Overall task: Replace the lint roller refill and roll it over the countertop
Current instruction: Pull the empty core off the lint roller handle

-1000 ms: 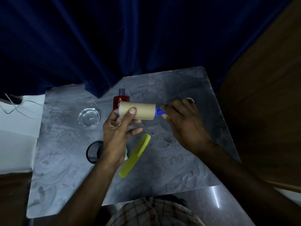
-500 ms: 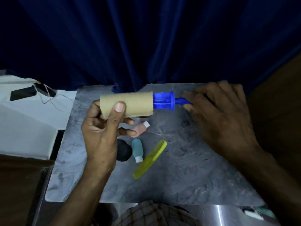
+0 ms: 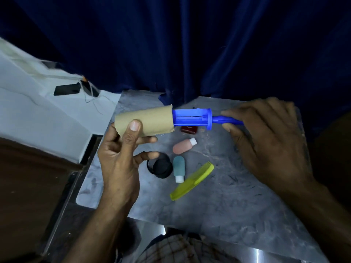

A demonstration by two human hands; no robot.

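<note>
— What lies nearest you on the slab?

— On my grey marbled stone countertop (image 3: 237, 202), closest in, a flat yellow-green plastic comb (image 3: 192, 180) set on a slant. Just beyond it a small teal bottle with a white cap (image 3: 178, 168) beside a round black mesh cup lying on its side (image 3: 159, 167), then a small pink bottle with a white cap (image 3: 184, 145), and a dark red bottle (image 3: 189, 129) half hidden under what I hold.

— And your hands?

— My left hand (image 3: 121, 160) is clamped round a bare tan cardboard tube (image 3: 145, 122), thumb pressed on its near face, fingers curled behind. My right hand (image 3: 269, 147) pinches the slim shaft of the bright blue plastic lint roller handle (image 3: 228, 120).

— How does the roller look?

— It hangs above the counter, nearly level. The tube sits partway off; the blue ribbed core (image 3: 190, 118) and its round flange stand bare between tube and handle.

— Behind that?

— A dark blue pleated curtain (image 3: 190, 44).
</note>
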